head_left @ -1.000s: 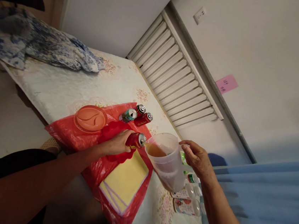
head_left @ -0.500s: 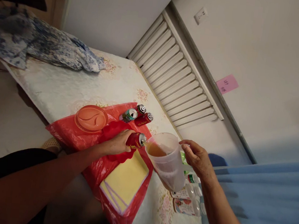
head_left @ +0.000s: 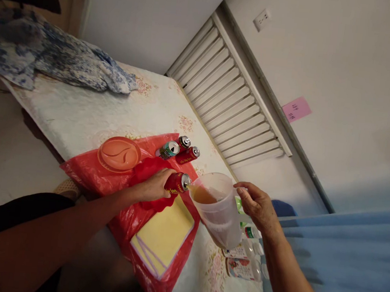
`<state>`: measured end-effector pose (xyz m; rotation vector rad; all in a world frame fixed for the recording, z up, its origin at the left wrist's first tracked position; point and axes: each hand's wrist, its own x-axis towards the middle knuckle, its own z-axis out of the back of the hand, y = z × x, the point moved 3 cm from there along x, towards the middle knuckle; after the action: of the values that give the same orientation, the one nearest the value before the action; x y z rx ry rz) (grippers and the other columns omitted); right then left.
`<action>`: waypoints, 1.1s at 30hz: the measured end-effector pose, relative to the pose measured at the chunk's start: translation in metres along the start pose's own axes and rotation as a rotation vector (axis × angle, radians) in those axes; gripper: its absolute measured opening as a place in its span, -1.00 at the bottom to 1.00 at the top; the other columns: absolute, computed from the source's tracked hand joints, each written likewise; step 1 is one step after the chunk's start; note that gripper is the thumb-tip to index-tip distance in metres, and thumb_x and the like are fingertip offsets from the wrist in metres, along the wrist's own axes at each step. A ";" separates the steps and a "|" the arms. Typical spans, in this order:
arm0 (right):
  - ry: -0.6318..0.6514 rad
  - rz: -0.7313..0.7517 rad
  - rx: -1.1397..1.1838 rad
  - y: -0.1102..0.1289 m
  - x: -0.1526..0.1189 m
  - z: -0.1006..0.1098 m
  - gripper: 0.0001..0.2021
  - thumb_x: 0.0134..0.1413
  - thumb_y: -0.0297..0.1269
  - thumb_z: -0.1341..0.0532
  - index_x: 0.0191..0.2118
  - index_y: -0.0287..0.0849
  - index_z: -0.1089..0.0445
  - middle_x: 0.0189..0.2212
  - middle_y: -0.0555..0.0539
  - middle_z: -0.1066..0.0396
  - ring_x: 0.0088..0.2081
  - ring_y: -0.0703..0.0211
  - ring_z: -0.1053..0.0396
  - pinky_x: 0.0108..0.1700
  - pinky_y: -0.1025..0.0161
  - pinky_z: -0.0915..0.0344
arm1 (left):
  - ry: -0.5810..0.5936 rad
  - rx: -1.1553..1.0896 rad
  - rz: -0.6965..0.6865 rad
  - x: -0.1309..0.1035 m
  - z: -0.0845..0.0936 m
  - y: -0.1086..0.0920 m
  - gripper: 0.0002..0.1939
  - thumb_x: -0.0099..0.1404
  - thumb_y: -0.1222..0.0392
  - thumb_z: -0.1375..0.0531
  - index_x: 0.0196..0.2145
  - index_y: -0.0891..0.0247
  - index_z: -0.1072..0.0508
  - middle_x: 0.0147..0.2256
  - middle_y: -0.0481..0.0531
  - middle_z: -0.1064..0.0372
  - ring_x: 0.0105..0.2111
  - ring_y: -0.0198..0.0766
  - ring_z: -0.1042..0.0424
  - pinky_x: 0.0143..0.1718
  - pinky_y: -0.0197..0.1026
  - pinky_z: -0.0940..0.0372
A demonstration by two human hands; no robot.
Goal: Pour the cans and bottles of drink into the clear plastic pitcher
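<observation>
My left hand (head_left: 156, 186) is wrapped around a red drink can (head_left: 177, 182), its open top facing the pitcher. The translucent plastic pitcher (head_left: 220, 220) is tilted toward the can, and amber liquid (head_left: 203, 195) lies up at its lip. A thin stream shows between lip and can opening. My right hand (head_left: 253, 203) is closed at the pitcher's far side; the handle itself is mostly hidden. Under the left hand is a red scalloped dish (head_left: 143, 173), partly covered by it. Just beyond stand a green can (head_left: 167, 150), a red can (head_left: 187, 155) and a dark-topped can (head_left: 183, 142).
A red plastic bag (head_left: 86, 167) lies on the flowered tablecloth (head_left: 157, 109), bearing an orange lid (head_left: 120, 153) and folded yellow cloths (head_left: 164, 235). Several bottles (head_left: 243, 268) stand behind the pitcher. Patterned fabric (head_left: 81, 66) lies at the far left, and a radiator (head_left: 228, 94) runs along the wall.
</observation>
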<state>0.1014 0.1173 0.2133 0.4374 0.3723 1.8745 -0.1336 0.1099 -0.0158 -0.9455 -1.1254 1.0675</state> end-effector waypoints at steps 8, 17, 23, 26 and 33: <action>-0.003 -0.013 0.013 0.005 -0.001 -0.001 -0.51 0.05 0.20 -0.24 -0.27 -0.20 -0.51 -0.65 0.10 -0.10 -0.61 0.33 -0.02 -0.59 0.35 0.02 | 0.003 0.037 -0.010 0.000 -0.001 0.003 -0.43 0.01 0.29 -0.26 0.03 0.17 -0.33 -0.02 0.13 -0.38 -0.01 0.00 -0.41 0.02 -0.01 -0.34; -0.005 -0.004 0.000 0.006 0.000 -0.001 -0.49 0.03 0.23 -0.23 -0.29 -0.20 -0.52 -0.66 0.10 -0.12 -0.62 0.32 -0.05 -0.58 0.34 -0.02 | -0.001 0.028 -0.020 0.002 -0.003 0.009 -0.39 -0.01 0.28 -0.27 0.05 0.15 -0.35 0.01 0.12 -0.39 0.01 0.03 -0.42 0.03 -0.04 -0.33; -0.005 -0.003 -0.002 0.006 0.000 -0.001 -0.49 0.03 0.23 -0.24 -0.28 -0.20 -0.52 -0.66 0.10 -0.13 -0.62 0.32 -0.04 -0.59 0.35 -0.01 | 0.007 0.039 -0.003 0.001 -0.002 0.005 -0.40 -0.02 0.28 -0.26 0.04 0.19 -0.35 0.00 0.16 -0.38 0.01 0.03 -0.41 0.04 -0.03 -0.32; -0.008 -0.001 0.003 0.006 0.000 -0.001 -0.50 0.03 0.22 -0.24 -0.28 -0.20 -0.52 -0.66 0.10 -0.13 -0.61 0.32 -0.04 -0.59 0.35 -0.01 | 0.010 0.031 0.006 -0.001 -0.001 0.002 -0.41 -0.01 0.26 -0.26 0.03 0.17 -0.34 0.00 0.15 -0.39 0.01 0.03 -0.41 0.03 -0.04 -0.31; 0.001 -0.017 0.008 0.004 0.001 -0.001 -0.50 0.03 0.22 -0.25 -0.27 -0.20 -0.52 -0.64 0.09 -0.15 -0.61 0.32 -0.03 -0.58 0.34 0.01 | 0.014 0.016 0.011 -0.001 0.000 -0.001 -0.42 0.00 0.27 -0.25 0.04 0.19 -0.35 -0.01 0.15 -0.38 0.01 0.03 -0.41 0.04 0.00 -0.32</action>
<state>0.0972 0.1163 0.2145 0.4369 0.3836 1.8570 -0.1338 0.1084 -0.0153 -0.9465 -1.0998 1.0753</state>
